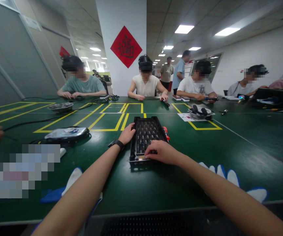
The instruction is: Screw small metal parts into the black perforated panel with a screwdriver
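Note:
A black rectangular case (141, 163) lies on the table in front of me. Inside it are rows of small metallic pieces (149, 131). My left hand (127, 133), with a dark band at the wrist, grips the case's left rim. Over the near right corner, my right hand (161, 151) has thumb and forefinger pinched together. Whatever is between those fingertips is too small to make out. A small tan and white part (141, 158) sits at the near end of the case, by the fingertips. Red objects (166, 132) lie against the case's right side.
White and blue gloves lie on both sides, one left (74, 178) and one right (232, 180). A clear-topped device (67, 133) with cables rests to the left. Round metal dishes stand farther off, left (60, 107) and right (200, 113). Several people sit across the green table (193, 183).

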A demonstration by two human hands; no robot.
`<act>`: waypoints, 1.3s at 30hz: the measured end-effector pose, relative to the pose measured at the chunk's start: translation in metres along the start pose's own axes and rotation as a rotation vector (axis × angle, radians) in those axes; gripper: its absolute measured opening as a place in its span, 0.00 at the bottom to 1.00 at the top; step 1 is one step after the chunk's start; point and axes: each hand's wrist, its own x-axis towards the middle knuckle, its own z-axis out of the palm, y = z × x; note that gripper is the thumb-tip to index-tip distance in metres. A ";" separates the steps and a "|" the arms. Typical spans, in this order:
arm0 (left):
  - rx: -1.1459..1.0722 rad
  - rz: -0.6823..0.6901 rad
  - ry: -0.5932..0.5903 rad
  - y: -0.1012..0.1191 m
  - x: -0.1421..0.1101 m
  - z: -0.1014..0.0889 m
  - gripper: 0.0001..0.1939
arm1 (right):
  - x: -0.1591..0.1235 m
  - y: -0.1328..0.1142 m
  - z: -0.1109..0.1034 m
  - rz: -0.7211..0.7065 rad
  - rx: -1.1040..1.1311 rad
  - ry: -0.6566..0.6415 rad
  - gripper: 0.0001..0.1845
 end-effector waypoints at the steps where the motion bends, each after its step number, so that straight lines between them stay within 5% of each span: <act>1: 0.000 0.003 -0.001 0.001 0.000 0.000 0.26 | 0.000 0.000 0.000 -0.003 -0.004 -0.003 0.11; 39: 0.039 -0.001 0.009 0.004 -0.001 0.000 0.25 | 0.000 -0.003 -0.003 -0.016 -0.015 -0.023 0.10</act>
